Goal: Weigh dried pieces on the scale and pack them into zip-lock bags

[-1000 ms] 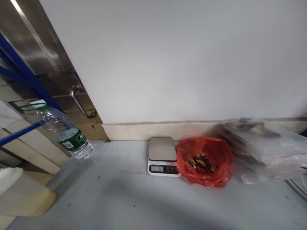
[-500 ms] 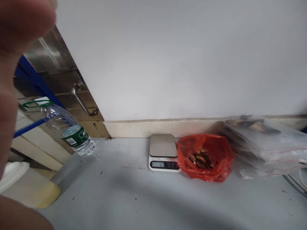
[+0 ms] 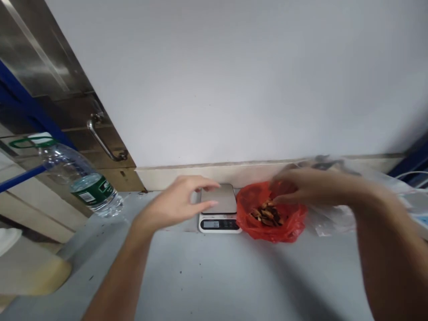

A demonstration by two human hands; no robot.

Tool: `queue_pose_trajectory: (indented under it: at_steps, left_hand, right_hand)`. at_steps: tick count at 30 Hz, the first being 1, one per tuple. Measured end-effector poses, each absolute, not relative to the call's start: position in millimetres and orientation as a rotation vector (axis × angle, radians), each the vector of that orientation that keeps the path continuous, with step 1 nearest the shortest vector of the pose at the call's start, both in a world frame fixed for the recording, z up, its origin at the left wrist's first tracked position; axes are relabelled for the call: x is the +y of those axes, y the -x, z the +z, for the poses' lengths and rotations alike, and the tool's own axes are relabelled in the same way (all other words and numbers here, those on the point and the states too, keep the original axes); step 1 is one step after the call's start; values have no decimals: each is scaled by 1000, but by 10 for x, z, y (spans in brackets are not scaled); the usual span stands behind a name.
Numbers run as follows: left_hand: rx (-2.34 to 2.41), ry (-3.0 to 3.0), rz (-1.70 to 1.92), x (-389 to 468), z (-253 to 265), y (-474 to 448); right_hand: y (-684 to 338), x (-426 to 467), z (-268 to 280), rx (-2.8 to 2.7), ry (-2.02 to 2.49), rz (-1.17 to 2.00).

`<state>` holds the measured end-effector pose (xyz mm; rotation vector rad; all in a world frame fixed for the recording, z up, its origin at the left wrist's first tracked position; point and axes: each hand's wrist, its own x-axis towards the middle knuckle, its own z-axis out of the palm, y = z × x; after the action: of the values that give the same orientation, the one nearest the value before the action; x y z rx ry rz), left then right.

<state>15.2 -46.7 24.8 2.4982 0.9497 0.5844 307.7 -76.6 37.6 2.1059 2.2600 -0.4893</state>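
Observation:
My left hand (image 3: 182, 200) hovers over the left side of a small digital scale (image 3: 222, 200), thumb and fingers apart with nothing between them. The scale's display reads what looks like 0.0. My right hand (image 3: 301, 185) is over the right rim of a red plastic bag (image 3: 267, 234), fingers spread and a little blurred; nothing shows in them. Inside the open bag lie brown dried slices (image 3: 267, 214), their kind unclear. The bag stands against the scale's right side. Behind my right hand and forearm, clear plastic bags (image 3: 329, 218) are partly hidden.
A large water bottle (image 3: 90, 187) with a green label stands at the table's back left. Beside it at the left edge is a pale plastic container (image 3: 36, 267). A white wall (image 3: 234, 89) rises behind the grey table (image 3: 200, 285). Cables (image 3: 414, 176) lie far right.
Both hands have come forward over the scale and the red bag; a large blurred hand at the left edge is gone from there. The view has shifted slightly right.

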Motion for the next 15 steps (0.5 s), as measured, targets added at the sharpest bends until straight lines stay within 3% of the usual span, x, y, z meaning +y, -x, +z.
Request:
queue_pose_trajectory:
  at_steps: [3,7,12,15]
  left_hand:
    - [863,-2565,444,-441,-54,-479]
    - [827,-2646,442,-500,-353,-890]
    - [1067,-2763,290,-384,-549,-1234]
    - [1217,-2697,373,-254,-537,-1286]
  right_hand:
    - [-3090,-615,126,2104,-1989,-601]
    - [-3059,-587,-79,2018,-2002,-511]
    - [-2994,-570,-254,2052,-2003,-550]
    - [-3046,-532,-312,2056,-2021,-564]
